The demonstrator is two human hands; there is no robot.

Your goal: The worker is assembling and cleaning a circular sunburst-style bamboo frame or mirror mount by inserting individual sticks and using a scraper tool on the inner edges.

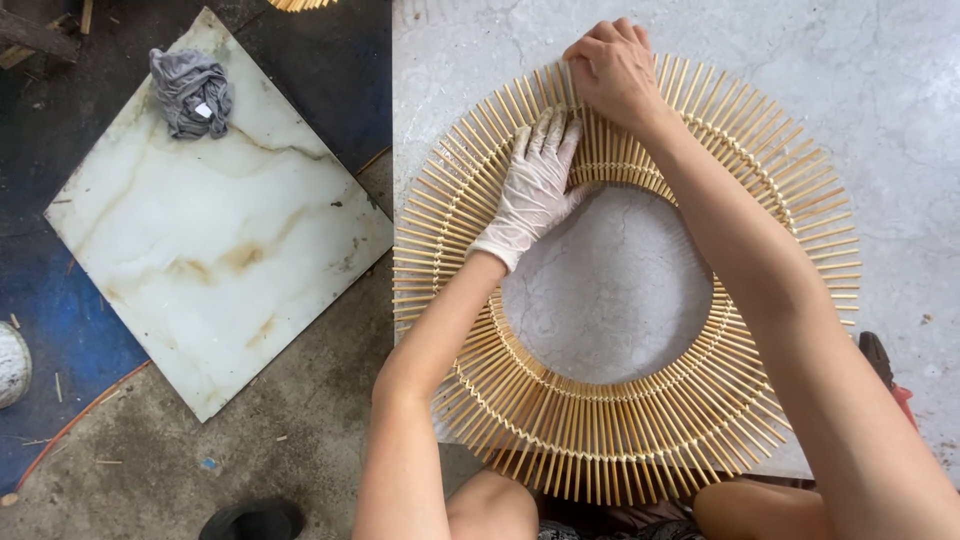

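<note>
Gloved left hand (535,185) spread flat on bamboo-stick ring (620,440) lying on desk (900,150), bare right hand (612,72) pinching sticks just beyond; likely risk: sticks slipping loose under uneven pressure.

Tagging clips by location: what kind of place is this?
Probably a small craft workshop, worked at floor level. A ring of bamboo sticks lies on a grey stone slab, the gloved left hand and bare right hand on it. A loose marble tile and a rag lie on stained concrete.
</note>
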